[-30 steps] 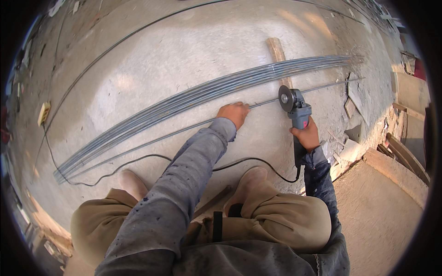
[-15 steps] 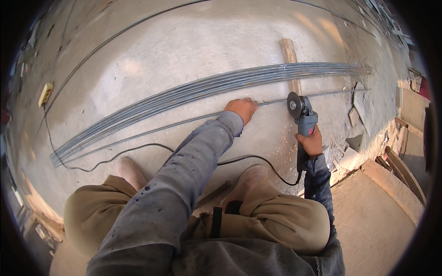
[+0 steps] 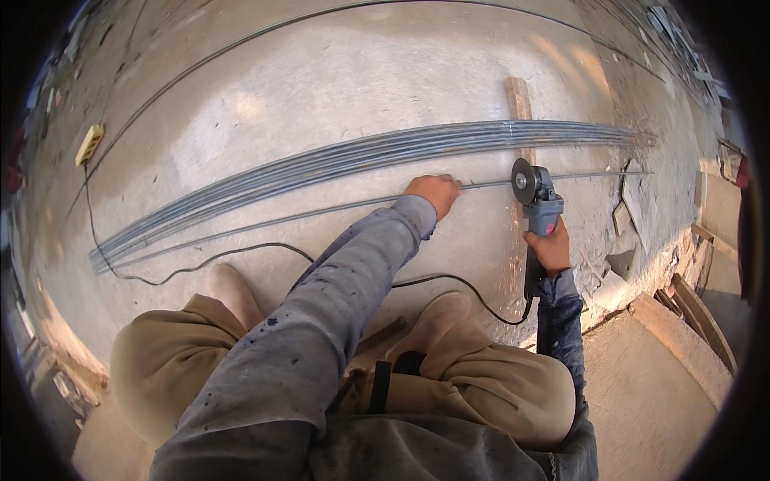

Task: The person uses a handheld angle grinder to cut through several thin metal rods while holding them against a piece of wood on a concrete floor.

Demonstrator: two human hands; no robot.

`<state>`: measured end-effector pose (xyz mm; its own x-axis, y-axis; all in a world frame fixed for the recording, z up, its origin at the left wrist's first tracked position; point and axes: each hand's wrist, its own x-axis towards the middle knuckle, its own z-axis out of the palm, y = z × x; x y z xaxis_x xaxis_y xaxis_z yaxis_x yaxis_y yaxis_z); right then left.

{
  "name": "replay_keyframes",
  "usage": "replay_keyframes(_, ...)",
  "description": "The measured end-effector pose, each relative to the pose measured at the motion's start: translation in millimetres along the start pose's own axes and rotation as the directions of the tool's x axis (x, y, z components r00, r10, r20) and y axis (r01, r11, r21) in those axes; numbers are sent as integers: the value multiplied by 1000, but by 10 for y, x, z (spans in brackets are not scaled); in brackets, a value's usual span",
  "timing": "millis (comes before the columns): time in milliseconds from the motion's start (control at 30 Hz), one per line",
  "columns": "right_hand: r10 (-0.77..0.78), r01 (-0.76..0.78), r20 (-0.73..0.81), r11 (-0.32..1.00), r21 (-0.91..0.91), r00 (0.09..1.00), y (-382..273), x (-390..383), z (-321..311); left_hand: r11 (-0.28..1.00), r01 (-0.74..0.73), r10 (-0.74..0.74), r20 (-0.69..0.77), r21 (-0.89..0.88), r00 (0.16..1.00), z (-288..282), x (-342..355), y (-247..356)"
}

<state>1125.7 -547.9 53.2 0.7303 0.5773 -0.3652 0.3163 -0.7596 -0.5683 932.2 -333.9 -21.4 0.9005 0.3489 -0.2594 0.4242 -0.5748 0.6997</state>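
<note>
My left hand (image 3: 435, 195) is closed around a thin steel rod (image 3: 337, 208) that lies along the floor in front of me. To its right, my right hand (image 3: 550, 248) wraps round the body of a grey angle grinder (image 3: 545, 212). The grinder's dark cutting disc (image 3: 524, 181) stands at the rod, over a wooden batten (image 3: 518, 96); whether its edge touches the steel I cannot tell. Faint orange sparks (image 3: 513, 268) show below the disc, towards me. Just beyond the single rod lies a bundle of steel rods (image 3: 321, 158), its right part crossing the batten.
A black power cable (image 3: 449, 276) curves from the grinder past my feet, towards a yellowish socket block (image 3: 90, 145) at far left. Broken slabs (image 3: 631, 216) and boards (image 3: 696, 309) lie at right. One long rod (image 3: 233, 40) runs across the far floor.
The whole view has turned slightly, so most things sit a little further right. Both hands keep their grip on the rod and the grinder, and sparks show in both frames.
</note>
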Motion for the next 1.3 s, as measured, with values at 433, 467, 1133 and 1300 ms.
replay_keyframes(433, -10, 10, 16, 1000, 20, 1000, -57, -22, -10, 1000, 3, -4, 32, 21, 999, -4, 7, -4)
replay_keyframes(467, -19, 19, 18, 1000, 21, 1000, -37, -24, -18, 1000, 21, -21, 50, 9, 999, -36, 9, 28)
replay_keyframes(1133, 6, -7, 28, 1000, 6, 1000, -42, -46, -8, 999, -17, 17, -1, 34, 1000, 14, 6, -24)
replay_keyframes(1300, 14, -15, 28, 999, 36, 1000, 42, -42, -5, 999, -12, 12, 9, 35, 1000, 14, 15, -1)
